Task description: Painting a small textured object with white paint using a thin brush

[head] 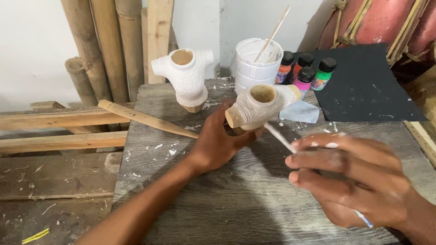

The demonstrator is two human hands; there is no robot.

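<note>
Torso figure: pale, carved, hollow-necked, half-whitened | your left hand clamped round it | your right hand pinching a white brush

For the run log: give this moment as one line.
left hand: holds carved torso figure | right hand: holds brush, tip at figure | behind: white figure, white tub, paint bottles

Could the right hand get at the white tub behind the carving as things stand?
Probably not directly: the right hand holds a brush, and the carving in the left hand sits between it and the tub.
</note>
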